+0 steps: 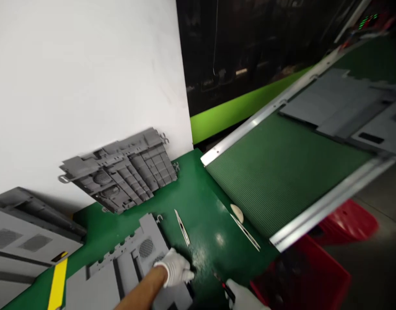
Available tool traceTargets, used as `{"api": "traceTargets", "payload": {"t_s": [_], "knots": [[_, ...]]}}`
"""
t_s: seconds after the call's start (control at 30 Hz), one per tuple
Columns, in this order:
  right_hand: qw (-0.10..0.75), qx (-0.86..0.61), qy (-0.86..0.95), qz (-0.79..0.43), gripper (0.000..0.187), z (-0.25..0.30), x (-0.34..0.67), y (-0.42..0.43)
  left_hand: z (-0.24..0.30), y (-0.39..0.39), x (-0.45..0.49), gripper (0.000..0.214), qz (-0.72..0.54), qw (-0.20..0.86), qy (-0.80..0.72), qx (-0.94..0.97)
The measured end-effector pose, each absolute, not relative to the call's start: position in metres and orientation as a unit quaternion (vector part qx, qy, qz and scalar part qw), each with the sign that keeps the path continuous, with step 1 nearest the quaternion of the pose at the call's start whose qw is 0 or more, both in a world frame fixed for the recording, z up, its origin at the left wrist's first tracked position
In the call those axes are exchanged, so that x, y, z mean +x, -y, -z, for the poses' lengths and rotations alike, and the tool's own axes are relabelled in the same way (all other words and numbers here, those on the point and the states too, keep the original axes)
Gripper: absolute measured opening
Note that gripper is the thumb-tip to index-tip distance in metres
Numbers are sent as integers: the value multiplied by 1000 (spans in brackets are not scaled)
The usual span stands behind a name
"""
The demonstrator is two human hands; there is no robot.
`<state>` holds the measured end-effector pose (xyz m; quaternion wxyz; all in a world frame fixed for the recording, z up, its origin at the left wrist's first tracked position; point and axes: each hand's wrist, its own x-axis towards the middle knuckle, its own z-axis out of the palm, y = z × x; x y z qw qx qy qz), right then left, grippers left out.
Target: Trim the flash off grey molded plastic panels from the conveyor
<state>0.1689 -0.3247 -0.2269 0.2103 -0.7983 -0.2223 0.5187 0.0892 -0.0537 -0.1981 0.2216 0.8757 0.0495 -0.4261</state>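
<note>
A grey plastic panel (pixel 107 282) with round mesh grilles lies on the green tabletop. My left hand (pixel 176 268), in a white glove, reaches across it with the fingers closed at its right edge. To the right, my right hand (pixel 244 297), also gloved, is closed around a slim black-and-red handled tool (pixel 228 291); its thin tip points up and left, apart from the panel, and its exact kind is blurred. Beyond the panel lie metal tweezers (pixel 183 229). A second pair of tweezers (pixel 246 232) rests beside a pale half-round piece (pixel 237 213).
Another ribbed grey panel (pixel 129 170) leans on the white wall. Further grey panels (pixel 20 241) stand at left, near a yellow strip (pixel 58 284). A green conveyor (pixel 282 163) with metal rails carries grey parts (pixel 333 99). Below it is a red bin (pixel 327 275).
</note>
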Motion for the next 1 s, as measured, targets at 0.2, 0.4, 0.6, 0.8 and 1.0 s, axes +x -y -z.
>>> {"api": "traceTargets", "payload": {"t_s": [0.2,0.4,0.6,0.8,1.0], "knots": [[187,-783,283,-522,22,209,151,326,204,52,117,46,488,261,-54,831],[157,-779,327,-512,24,222,122,302,211,55,125,46,506,250,-61,823],[128,-788,326,-506,24,227,116,289,209,56,123,48,500,269,-63,821],[143,-794,325,-494,18,234,111,290,207,57,128,47,508,263,-68,817],[133,-803,317,-487,21,236,110,287,208,57,129,44,516,272,-73,809]]}}
